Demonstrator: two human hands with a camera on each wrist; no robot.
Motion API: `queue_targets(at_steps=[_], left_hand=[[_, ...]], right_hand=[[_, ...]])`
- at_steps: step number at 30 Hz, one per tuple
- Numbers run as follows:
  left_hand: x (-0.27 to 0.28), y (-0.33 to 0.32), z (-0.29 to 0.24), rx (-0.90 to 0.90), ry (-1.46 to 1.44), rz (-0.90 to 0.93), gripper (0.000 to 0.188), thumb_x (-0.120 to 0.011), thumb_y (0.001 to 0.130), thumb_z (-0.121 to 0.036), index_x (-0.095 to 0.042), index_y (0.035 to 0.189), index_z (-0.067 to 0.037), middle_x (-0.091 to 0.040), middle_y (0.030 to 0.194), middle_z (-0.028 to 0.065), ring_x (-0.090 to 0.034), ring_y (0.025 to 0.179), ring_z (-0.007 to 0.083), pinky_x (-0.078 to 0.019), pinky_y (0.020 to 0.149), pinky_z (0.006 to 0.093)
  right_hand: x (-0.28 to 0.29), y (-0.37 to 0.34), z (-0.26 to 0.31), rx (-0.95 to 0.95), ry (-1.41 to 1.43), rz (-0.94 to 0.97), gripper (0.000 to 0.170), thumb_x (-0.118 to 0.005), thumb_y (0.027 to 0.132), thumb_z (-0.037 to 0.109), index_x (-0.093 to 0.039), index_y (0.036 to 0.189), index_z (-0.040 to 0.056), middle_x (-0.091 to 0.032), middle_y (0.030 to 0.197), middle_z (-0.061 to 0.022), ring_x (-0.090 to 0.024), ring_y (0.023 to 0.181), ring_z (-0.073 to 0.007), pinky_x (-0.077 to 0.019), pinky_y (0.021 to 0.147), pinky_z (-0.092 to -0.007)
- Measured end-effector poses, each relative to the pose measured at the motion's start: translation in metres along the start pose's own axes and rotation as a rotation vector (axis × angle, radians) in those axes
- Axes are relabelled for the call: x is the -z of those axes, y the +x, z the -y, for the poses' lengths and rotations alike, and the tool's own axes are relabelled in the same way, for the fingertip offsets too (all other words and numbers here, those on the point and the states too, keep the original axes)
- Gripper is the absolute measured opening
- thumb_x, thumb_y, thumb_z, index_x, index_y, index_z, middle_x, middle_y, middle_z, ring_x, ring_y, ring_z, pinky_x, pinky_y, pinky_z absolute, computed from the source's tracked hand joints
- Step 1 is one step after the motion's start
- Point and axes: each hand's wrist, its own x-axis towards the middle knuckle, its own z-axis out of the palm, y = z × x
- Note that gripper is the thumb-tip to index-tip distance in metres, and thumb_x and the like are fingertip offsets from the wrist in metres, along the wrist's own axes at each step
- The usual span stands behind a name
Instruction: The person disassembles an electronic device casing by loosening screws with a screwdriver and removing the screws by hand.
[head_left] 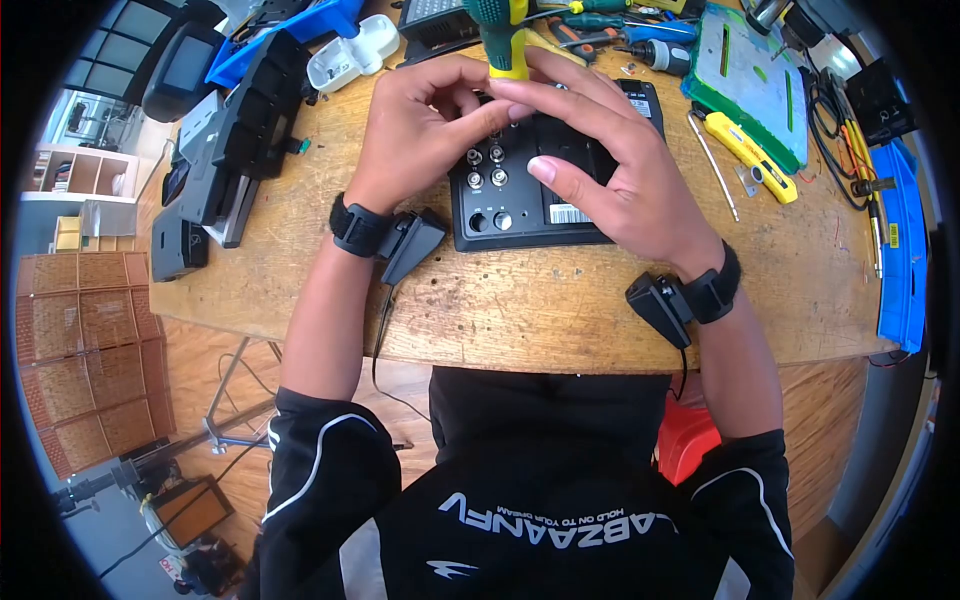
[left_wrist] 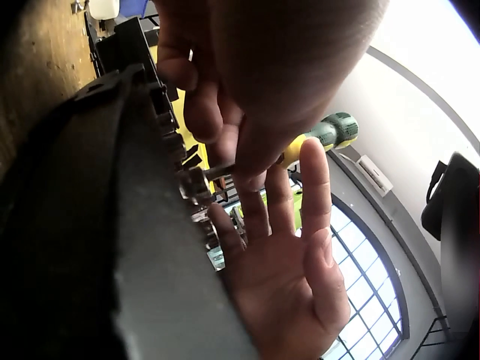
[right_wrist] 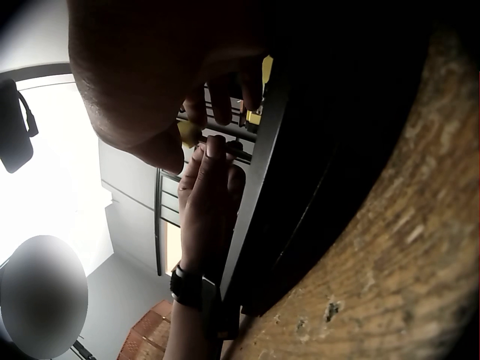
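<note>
A screwdriver with a green and yellow handle [head_left: 495, 35] stands almost upright over a black device panel [head_left: 528, 198] bearing several round metal connectors [head_left: 498, 177]. My left hand [head_left: 415, 130] curls at the screwdriver's lower end, its thumb and fingers pinching the shaft close above a connector. In the left wrist view, the shaft meets that metal connector [left_wrist: 196, 184]. My right hand [head_left: 640, 175] reaches in from the other side with fingers extended, the index finger lying against the yellow collar. Its thumb is spread apart over the panel, above a white barcode label [head_left: 568, 214].
A yellow utility knife [head_left: 750, 155] and a thin metal rod [head_left: 713, 165] lie right of the panel, beside a green-edged board [head_left: 750, 85]. Black cases [head_left: 245, 140] stand at the left. A white plastic container [head_left: 352, 52] and several hand tools sit along the back.
</note>
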Motion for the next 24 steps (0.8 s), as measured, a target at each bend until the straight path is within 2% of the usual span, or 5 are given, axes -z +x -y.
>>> queue_targets(at_steps=[1,12,15,21,24], left_hand=[[0.0006,0.0003,-0.0019,0.004,-0.005,0.025,0.022,-0.082,0.089,-0.013,-0.077,0.107,-0.003,-0.072,0.078,-0.001,-0.063,0.069,0.0024,-0.0474,0.063,0.0191],[-0.0008,-0.0011,-0.0053,0.028,0.025,0.042,0.022,-0.083,0.087,-0.011,-0.077,0.107,-0.003,-0.072,0.078,-0.0008,-0.062,0.067,0.0027,-0.0466,0.061,0.0186],[-0.0018,-0.0014,-0.0006,0.06,-0.093,0.019,0.023,-0.083,0.087,-0.01,-0.077,0.108,-0.003,-0.072,0.078,-0.0013,-0.061,0.067,0.0023,-0.0468,0.062,0.0184],[0.0002,-0.0014,-0.0068,-0.008,0.027,0.028,0.025,-0.082,0.087,-0.009,-0.076,0.11,-0.002,-0.072,0.081,-0.0021,-0.061,0.069,0.0017,-0.0472,0.063,0.0182],[-0.0002,-0.001,-0.0012,0.091,-0.087,0.023,0.024,-0.083,0.086,-0.008,-0.076,0.109,-0.002,-0.073,0.082,-0.0026,-0.061,0.071,0.001,-0.0467,0.064,0.0178]], right_hand=[[0.0002,0.0002,0.0003,0.012,-0.024,0.004,0.053,-0.069,0.09,0.014,-0.062,0.142,0.0116,-0.051,0.152,-0.0201,-0.045,0.144,-0.0346,-0.0327,0.12,-0.0435],[-0.0001,-0.0005,-0.001,0.018,-0.029,-0.001,0.052,-0.07,0.09,0.016,-0.063,0.142,0.0131,-0.05,0.153,-0.0206,-0.045,0.144,-0.0352,-0.0323,0.12,-0.044],[0.0,0.0,-0.0015,0.017,-0.029,-0.003,0.052,-0.07,0.09,0.016,-0.063,0.142,0.0133,-0.049,0.153,-0.0208,-0.045,0.144,-0.0352,-0.0322,0.12,-0.044],[-0.0009,-0.0004,-0.0005,0.026,-0.033,0.001,0.052,-0.07,0.09,0.015,-0.063,0.142,0.0134,-0.05,0.153,-0.0203,-0.045,0.144,-0.0348,-0.0321,0.12,-0.0435],[-0.0005,0.0003,-0.0011,0.023,-0.027,0.002,0.052,-0.07,0.09,0.014,-0.063,0.142,0.0133,-0.05,0.153,-0.02,-0.045,0.144,-0.0346,-0.0323,0.12,-0.0432]])
